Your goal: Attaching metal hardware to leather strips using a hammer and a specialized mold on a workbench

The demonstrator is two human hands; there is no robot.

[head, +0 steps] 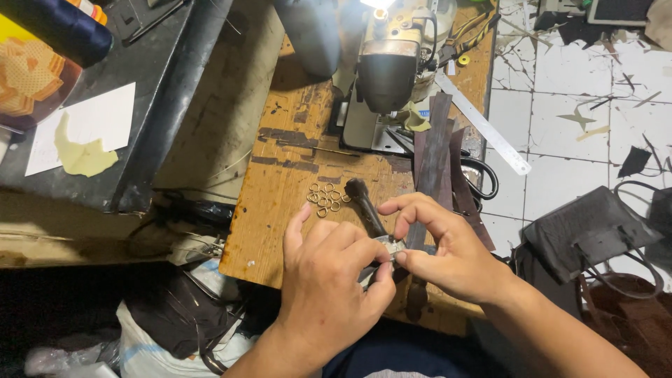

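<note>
My left hand (329, 280) and my right hand (448, 248) meet over the near edge of a worn wooden sewing table (280, 182). Together they pinch a small silvery metal piece (393, 247) fixed to a dark leather strap (434, 150) that runs up toward the sewing machine (392, 66). A dark-handled tool (365, 203) lies just under my fingers. Several small metal rings (327, 198) sit in a cluster left of the tool.
A metal ruler (483, 124) and black scissors (486, 175) lie at the table's right edge. A dark handbag (588, 231) rests on the white tiled floor to the right. At left stands a black surface with paper (84, 129) and thread cones (63, 24).
</note>
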